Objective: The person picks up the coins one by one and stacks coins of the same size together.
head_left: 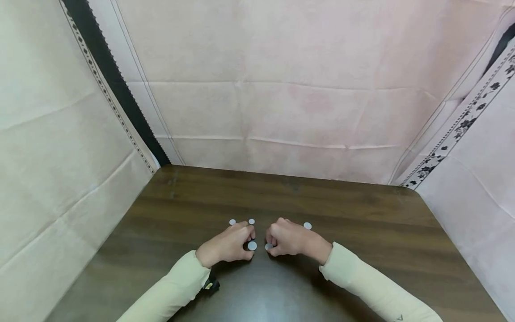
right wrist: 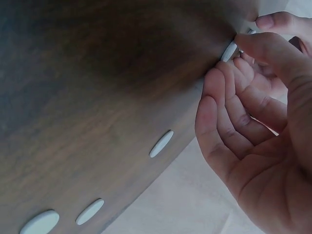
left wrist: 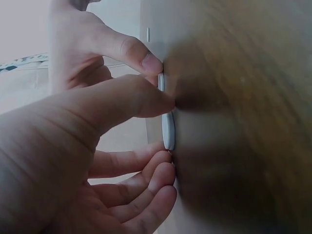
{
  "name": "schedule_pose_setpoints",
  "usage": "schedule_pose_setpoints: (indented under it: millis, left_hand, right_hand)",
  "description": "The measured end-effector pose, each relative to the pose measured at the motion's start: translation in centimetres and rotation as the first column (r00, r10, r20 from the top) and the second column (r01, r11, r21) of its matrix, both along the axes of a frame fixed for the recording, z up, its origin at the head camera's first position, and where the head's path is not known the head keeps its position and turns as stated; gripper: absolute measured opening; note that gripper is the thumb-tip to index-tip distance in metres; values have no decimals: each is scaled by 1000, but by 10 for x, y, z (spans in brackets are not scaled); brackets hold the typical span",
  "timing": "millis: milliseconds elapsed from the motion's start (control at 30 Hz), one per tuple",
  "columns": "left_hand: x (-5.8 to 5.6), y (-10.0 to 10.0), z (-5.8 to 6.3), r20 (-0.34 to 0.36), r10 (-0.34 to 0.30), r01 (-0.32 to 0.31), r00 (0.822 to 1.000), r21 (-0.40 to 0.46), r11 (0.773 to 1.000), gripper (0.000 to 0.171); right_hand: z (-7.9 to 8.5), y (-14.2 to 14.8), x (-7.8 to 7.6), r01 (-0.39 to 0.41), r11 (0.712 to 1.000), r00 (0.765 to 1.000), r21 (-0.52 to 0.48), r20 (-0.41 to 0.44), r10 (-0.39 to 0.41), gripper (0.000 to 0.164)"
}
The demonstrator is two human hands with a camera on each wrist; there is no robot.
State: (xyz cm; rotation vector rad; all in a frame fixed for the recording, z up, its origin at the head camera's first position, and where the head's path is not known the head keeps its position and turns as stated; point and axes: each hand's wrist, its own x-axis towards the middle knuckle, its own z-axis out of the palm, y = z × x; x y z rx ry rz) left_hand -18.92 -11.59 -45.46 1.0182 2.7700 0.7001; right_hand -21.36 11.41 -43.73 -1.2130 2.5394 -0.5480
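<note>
On the brown table my left hand (head_left: 230, 243) rests with its thumb and fingers bent around a small flat white disc (head_left: 252, 246). The left wrist view has that disc (left wrist: 168, 132) edge-on, thumb at one end and fingertips at the other. Just to the right, my right hand (head_left: 291, 239) pinches a second white disc (head_left: 268, 246) between thumb and curled fingers. This disc (right wrist: 229, 51) lies flat on the wood in the right wrist view. A short gap separates the two hands.
Two more white discs (head_left: 232, 222) (head_left: 251, 221) lie beyond the left hand. Another disc (head_left: 307, 226) is beyond the right wrist. Pale cloth (head_left: 281, 112) hangs behind the table's far edge and on both sides. A dark object (head_left: 211, 285) shows by the left sleeve.
</note>
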Motion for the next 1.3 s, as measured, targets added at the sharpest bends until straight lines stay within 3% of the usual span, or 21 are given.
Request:
schedule_pose_setpoints:
  millis: [433, 800, 1000, 1300]
  left_hand:
    - [-10, 15, 3, 34, -50, 50, 998, -1, 999, 26]
    - [-13, 26, 0, 39, -93, 92, 995, 19, 996, 20]
    - [-14, 30, -2, 59, -106, 104, 993, 41, 994, 17]
    - [-17, 34, -4, 28, -124, 122, 992, 63, 991, 14]
  right_hand:
    - [1, 3, -1, 37, 999, 999, -30, 27, -36, 6]
    - [2, 3, 3, 92, 996, 995, -16, 42, -91, 23]
    - [1, 4, 4, 71, 996, 997, -52, 30, -69, 22]
    - [-1, 7, 4, 49, 995, 999, -82, 6, -49, 19]
